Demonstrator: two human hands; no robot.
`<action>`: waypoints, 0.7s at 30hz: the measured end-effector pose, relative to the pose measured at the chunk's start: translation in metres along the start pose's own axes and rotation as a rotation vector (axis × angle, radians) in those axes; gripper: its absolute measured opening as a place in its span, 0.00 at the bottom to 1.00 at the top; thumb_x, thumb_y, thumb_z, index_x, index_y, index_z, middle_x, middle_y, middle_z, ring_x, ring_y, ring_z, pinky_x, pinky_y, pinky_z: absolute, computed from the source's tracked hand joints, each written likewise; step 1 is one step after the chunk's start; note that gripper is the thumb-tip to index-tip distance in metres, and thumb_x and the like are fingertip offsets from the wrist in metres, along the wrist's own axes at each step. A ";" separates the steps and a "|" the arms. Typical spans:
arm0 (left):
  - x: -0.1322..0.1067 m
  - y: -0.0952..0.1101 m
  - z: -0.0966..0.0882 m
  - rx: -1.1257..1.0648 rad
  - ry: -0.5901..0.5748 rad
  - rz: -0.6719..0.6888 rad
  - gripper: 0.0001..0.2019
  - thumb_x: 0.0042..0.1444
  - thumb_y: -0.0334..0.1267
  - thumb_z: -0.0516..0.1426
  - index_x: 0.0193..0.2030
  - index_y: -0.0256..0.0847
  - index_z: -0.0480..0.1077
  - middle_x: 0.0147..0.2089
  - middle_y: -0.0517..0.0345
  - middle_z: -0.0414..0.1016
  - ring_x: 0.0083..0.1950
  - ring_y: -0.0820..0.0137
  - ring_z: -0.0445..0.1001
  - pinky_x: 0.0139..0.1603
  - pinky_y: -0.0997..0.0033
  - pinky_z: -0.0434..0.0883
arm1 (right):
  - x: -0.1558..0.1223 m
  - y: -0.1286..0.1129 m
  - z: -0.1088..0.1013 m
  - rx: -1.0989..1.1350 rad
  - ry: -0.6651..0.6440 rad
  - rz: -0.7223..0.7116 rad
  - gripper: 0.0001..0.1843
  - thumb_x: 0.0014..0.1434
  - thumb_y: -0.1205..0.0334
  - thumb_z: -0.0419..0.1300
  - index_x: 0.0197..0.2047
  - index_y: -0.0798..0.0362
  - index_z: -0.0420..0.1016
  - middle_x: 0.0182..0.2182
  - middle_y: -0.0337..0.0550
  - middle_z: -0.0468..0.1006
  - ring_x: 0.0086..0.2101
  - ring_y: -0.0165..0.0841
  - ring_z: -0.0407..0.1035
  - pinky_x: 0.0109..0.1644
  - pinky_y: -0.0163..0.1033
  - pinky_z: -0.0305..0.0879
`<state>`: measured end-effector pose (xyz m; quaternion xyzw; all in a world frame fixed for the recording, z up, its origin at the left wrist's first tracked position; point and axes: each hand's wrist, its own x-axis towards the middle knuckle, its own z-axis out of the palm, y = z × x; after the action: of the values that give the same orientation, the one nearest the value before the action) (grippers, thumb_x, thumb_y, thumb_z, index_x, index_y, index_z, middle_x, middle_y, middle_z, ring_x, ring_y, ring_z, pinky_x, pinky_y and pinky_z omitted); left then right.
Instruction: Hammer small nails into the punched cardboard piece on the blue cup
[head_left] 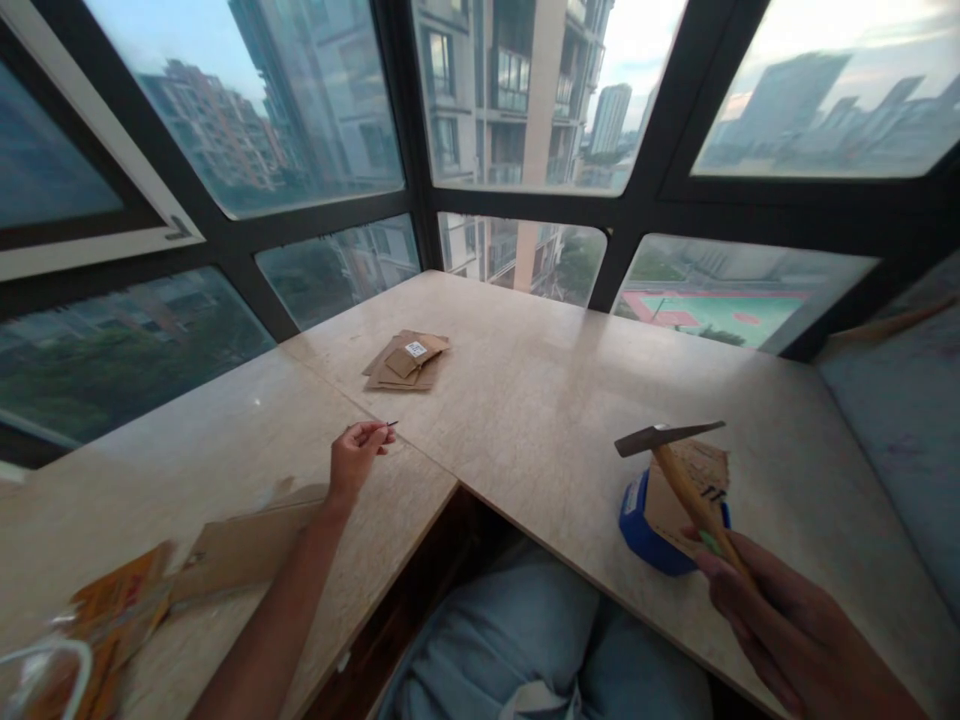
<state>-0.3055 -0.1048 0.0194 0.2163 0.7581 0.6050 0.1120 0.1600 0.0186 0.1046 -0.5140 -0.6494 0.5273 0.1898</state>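
My left hand (357,452) hovers over the beige counter (525,400) with its fingers pinched on a small dark nail (391,424) that sticks out to the right. My right hand (780,625) at the lower right grips the wooden handle of a hammer (671,450), whose dark metal head points up and left above the counter. Just under the hammer stands a blue box (645,525) with a brown cardboard piece leaning on it.
A stack of flat brown cardboard pieces (406,360) with a white label lies further back on the counter. More cardboard and orange packaging (120,600) lie at the lower left. Large windows (525,90) surround the counter. My lap (525,640) shows in the gap below.
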 end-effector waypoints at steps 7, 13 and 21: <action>-0.019 0.053 0.034 -0.513 -0.120 -0.342 0.09 0.46 0.28 0.67 0.34 0.33 0.75 0.30 0.57 0.80 0.28 0.75 0.78 0.23 0.83 0.70 | -0.001 0.011 -0.008 0.036 -0.051 0.002 0.38 0.59 0.33 0.55 0.61 0.54 0.63 0.17 0.26 0.58 0.11 0.24 0.52 0.12 0.29 0.48; -0.046 0.077 0.092 -0.691 -0.412 -0.556 0.06 0.50 0.23 0.65 0.33 0.33 0.75 0.29 0.57 0.78 0.24 0.78 0.75 0.19 0.84 0.69 | -0.013 -0.006 -0.016 0.044 0.001 -0.035 0.32 0.59 0.36 0.54 0.53 0.55 0.68 0.18 0.26 0.57 0.11 0.21 0.50 0.11 0.27 0.45; -0.100 0.120 0.195 -0.677 -0.755 -0.521 0.13 0.43 0.30 0.71 0.34 0.33 0.74 0.29 0.57 0.79 0.29 0.73 0.79 0.28 0.80 0.75 | -0.024 0.002 -0.032 0.145 0.156 -0.010 0.28 0.61 0.39 0.55 0.53 0.53 0.66 0.19 0.25 0.59 0.09 0.19 0.51 0.10 0.25 0.46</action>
<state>-0.1101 0.0394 0.0792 0.1754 0.4578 0.6472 0.5838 0.1956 0.0129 0.1215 -0.5350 -0.5955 0.5303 0.2792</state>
